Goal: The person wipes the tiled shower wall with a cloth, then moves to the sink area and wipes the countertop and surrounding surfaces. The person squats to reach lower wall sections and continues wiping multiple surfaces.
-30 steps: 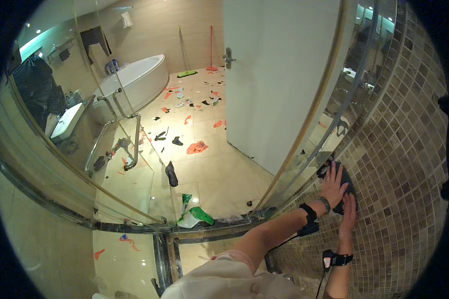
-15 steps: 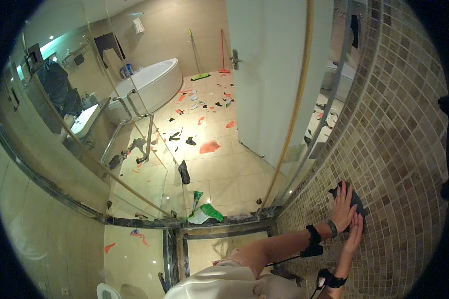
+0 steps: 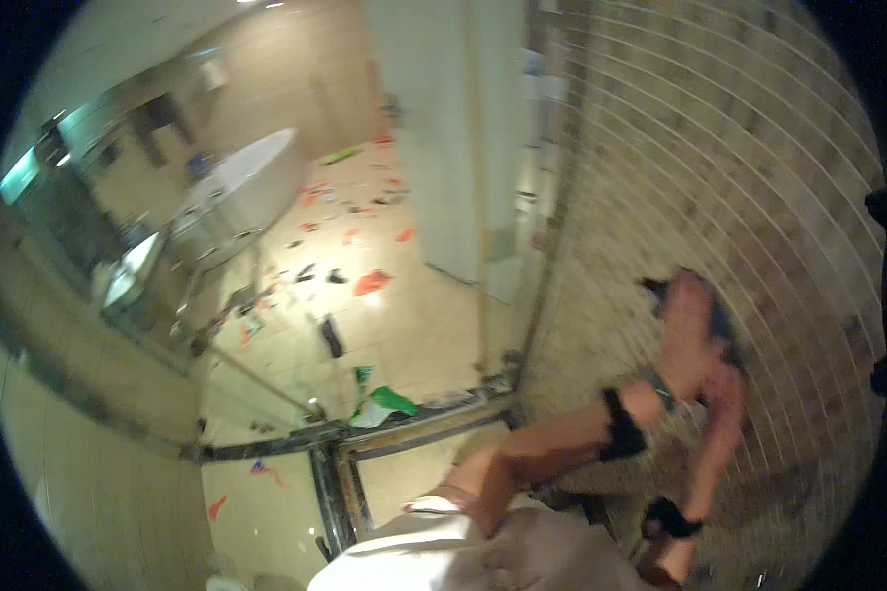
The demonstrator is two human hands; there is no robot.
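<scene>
My left hand [image 3: 688, 330] lies flat, fingers stretched, on a dark grey, cloth-like piece [image 3: 724, 325] against the tiled wall [image 3: 641, 177] at the right. My right hand [image 3: 724, 389] is just below and beside it, also laid over the piece's lower part. Both hands are smeared by motion, so single fingers are hard to make out. The piece's dark edges show past my left fingertips and along its right side. Black bands circle both wrists, and a bracelet sits on the left one.
A glass partition and door frame stand at the left, with a dark sill [image 3: 266, 445]. Torn red, black and green scraps litter the tiled floor [image 3: 414, 345]. A green-and-white bag [image 3: 384, 406] lies by the threshold. Beyond are a white bathtub [image 3: 256, 182] and a pale door [image 3: 443, 148].
My view has swung to the right, so the room slides left in the picture. Both hands and the dark piece now appear higher in it, still together at the wall.
</scene>
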